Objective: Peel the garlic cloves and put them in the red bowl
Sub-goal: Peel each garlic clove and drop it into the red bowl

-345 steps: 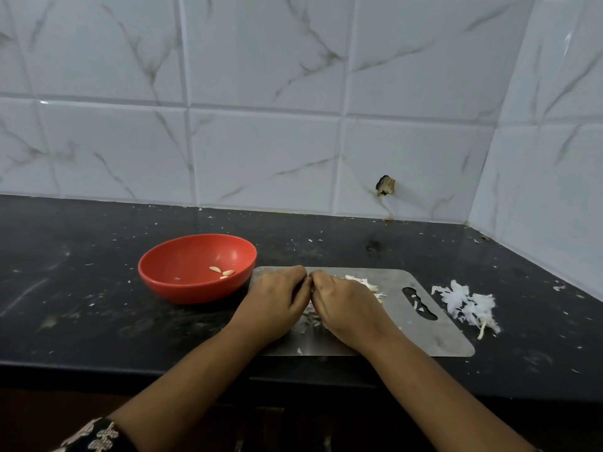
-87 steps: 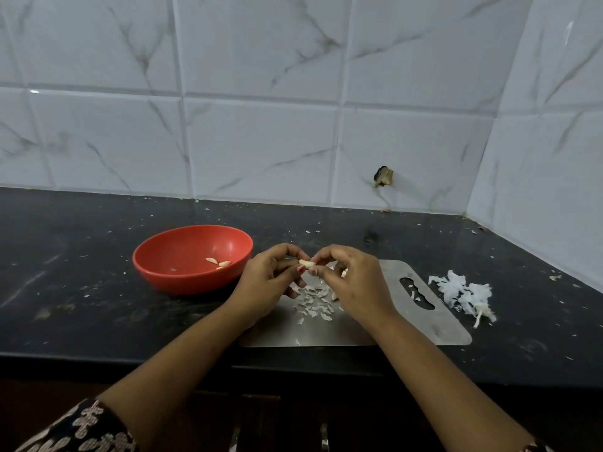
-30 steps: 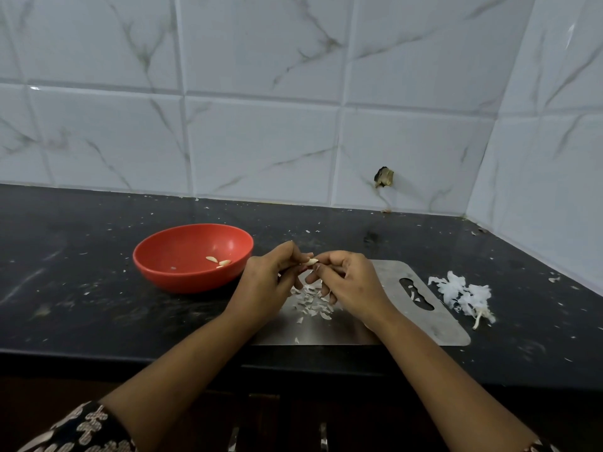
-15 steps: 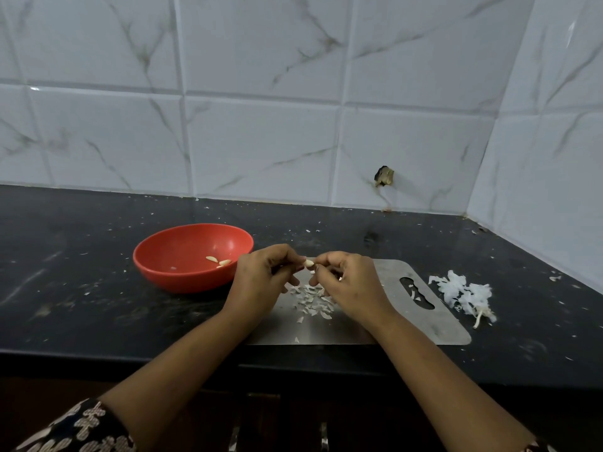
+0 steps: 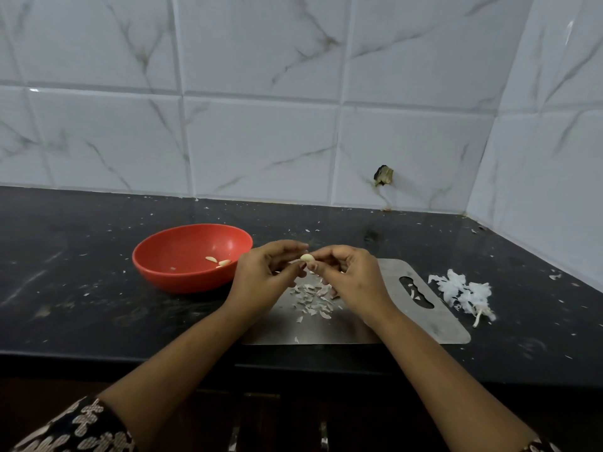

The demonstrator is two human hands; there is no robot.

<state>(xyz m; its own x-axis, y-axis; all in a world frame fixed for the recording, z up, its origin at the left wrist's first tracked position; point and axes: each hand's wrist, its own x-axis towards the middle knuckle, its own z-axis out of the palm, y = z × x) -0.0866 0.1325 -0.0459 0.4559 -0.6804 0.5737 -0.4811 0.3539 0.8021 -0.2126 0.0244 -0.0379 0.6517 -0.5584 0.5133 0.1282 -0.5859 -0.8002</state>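
Two cloves (image 5: pixel 224 262) lie in the bowl (image 5: pixel 182 279). My left hand (image 5: pixel 261 280) and right hand (image 5: pixel 354 277) pinch a third clove (image 5: pixel 306 257), seemingly near bare.

The cutting board (image 5: pixel 443 324) is dull brushed metal, strewn with dry papery peel flakes (image 5: pixel 313 298); the garlic clove (image 5: pixel 306 257) above it looks smooth and pale. Left of the board the red bowl (image 5: pixel 182 282) seems smooth, faintly shiny plastic. Beneath the board the black countertop (image 5: pixel 81 305) is polished stone, and behind it the wall tiles (image 5: pixel 261 141) are glossy.
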